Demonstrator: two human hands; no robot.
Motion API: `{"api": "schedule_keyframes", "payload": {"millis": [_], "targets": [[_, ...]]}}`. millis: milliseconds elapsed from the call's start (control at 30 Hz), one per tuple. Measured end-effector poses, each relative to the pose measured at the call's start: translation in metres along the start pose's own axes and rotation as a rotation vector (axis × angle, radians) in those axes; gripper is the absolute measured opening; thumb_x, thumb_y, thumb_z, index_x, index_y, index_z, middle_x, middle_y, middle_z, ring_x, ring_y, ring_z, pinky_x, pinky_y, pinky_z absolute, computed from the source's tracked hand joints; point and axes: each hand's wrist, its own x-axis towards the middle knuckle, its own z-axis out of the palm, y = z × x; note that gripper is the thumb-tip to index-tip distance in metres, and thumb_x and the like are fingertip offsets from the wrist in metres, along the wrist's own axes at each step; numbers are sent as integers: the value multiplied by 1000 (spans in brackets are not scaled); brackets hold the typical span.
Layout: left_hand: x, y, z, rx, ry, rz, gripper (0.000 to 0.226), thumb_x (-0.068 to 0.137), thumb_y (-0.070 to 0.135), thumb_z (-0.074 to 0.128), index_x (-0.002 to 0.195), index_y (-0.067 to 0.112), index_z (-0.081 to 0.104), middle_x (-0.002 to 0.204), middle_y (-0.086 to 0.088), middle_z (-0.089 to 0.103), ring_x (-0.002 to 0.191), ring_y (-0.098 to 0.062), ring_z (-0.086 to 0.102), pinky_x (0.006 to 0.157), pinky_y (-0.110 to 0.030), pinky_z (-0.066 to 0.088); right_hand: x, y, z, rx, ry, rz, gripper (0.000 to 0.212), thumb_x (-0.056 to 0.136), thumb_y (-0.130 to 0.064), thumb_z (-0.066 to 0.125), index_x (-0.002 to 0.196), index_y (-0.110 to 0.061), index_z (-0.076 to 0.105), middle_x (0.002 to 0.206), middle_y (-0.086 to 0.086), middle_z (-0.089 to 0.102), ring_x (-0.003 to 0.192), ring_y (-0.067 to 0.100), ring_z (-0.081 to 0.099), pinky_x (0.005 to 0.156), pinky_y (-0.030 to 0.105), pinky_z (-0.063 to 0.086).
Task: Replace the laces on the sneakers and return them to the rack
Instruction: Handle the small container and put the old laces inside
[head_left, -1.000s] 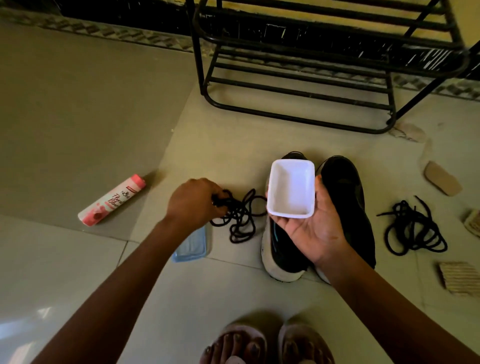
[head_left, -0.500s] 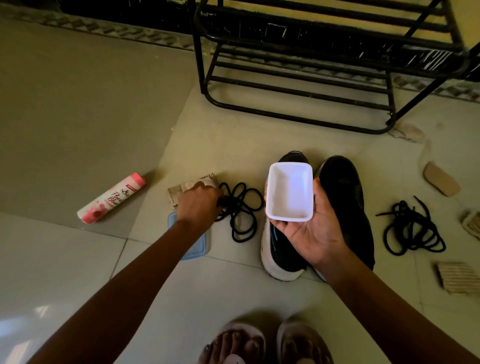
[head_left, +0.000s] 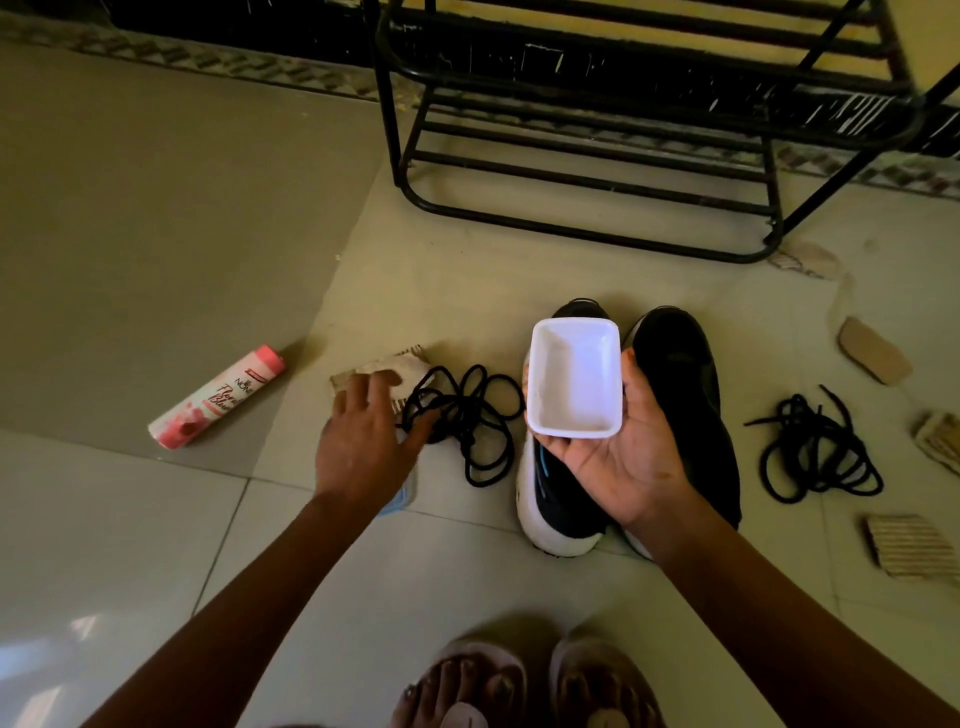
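Your left hand (head_left: 369, 447) hovers open, fingers spread, over the left edge of a loose black lace (head_left: 467, 415) tangled on the tiled floor (head_left: 156, 519), thumb at the tangle (contact cannot be made out). Your right hand (head_left: 618, 457), palm up, holds a white rectangular tub (head_left: 574, 379) above the black sneakers (head_left: 680, 415), which stand side by side with toes pointing far, toward the black metal rack (head_left: 597, 166). A second black lace (head_left: 815, 452) lies bunched to the right of the sneakers, apart from them. At the far side of your left hand sits a tan corrugated piece (head_left: 384, 366), partly covered by your fingers; farther left, a pink bottle (head_left: 218, 397) lies on its side. A blue lid (head_left: 402, 499) shows beside your left wrist.
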Motion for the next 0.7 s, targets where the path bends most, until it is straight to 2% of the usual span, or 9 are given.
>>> {"api": "schedule_keyframes", "payload": {"millis": [67, 133, 233, 300, 367, 467, 567, 633, 700], "targets": [[-5, -14, 3, 141, -45, -90, 61, 87, 51, 52, 126, 5, 43, 118, -18, 48, 104, -34, 50, 74, -43, 50, 0, 0, 1, 11, -25, 8, 86, 72, -48, 74, 143, -16, 39, 140, 13, 46, 113, 30, 56, 81, 40, 53], [-8, -24, 5, 243, -151, -187, 77, 81, 60, 53, 131, 4, 36, 120, -18, 45, 106, -34, 47, 76, -42, 49, 0, 1, 0, 32, -42, 17, 89, 67, -46, 79, 142, -16, 41, 136, 12, 50, 111, 30, 58, 80, 41, 53], [-10, -27, 6, 279, -231, -248, 99, 68, 72, 60, 136, 7, 27, 124, -15, 38, 112, -32, 42, 79, -41, 50, 0, 3, 0, 31, -17, 19, 71, 83, -48, 61, 143, -16, 40, 133, 12, 52, 109, 29, 59, 77, 39, 54], [-8, -26, 5, 275, -244, -261, 102, 67, 69, 64, 137, 7, 24, 125, -15, 36, 113, -32, 41, 81, -40, 49, -1, 4, 0, 23, 1, 23, 60, 93, -48, 46, 143, -16, 40, 134, 11, 51, 110, 29, 58, 76, 39, 55], [-4, -26, 2, 253, -273, -271, 97, 70, 59, 69, 138, 8, 23, 124, -16, 34, 112, -33, 40, 82, -38, 47, -2, 4, 1, 22, 15, 28, 57, 95, -48, 41, 142, -17, 41, 136, 11, 51, 110, 29, 57, 75, 38, 55], [5, -27, -10, 152, -337, -293, 76, 79, 31, 67, 137, 9, 23, 118, -18, 37, 104, -35, 46, 74, -35, 43, -4, 4, 2, 14, 25, 28, 55, 96, -47, 40, 142, -16, 41, 135, 11, 52, 109, 29, 57, 74, 37, 55], [17, -30, -31, 150, -362, -257, 61, 82, 5, 56, 135, 11, 25, 96, -16, 48, 86, -34, 55, 64, -35, 41, -5, 5, 4, 10, 21, 24, 55, 96, -47, 40, 141, -16, 43, 130, 11, 54, 107, 28, 58, 73, 37, 56], [26, -32, -49, 210, -417, -219, 59, 82, -1, 53, 135, 10, 31, 91, -15, 55, 88, -34, 59, 68, -37, 46, -5, 6, 6, 7, 34, 22, 53, 94, -46, 42, 138, -17, 47, 127, 11, 58, 105, 27, 60, 73, 37, 57], [33, -25, -74, 92, -492, -213, 55, 80, -5, 59, 129, 12, 40, 102, -15, 61, 91, -29, 62, 75, -34, 52, -5, 6, 7, 0, 39, 18, 54, 91, -46, 44, 135, -17, 49, 125, 11, 59, 104, 27, 60, 75, 38, 57]]}}
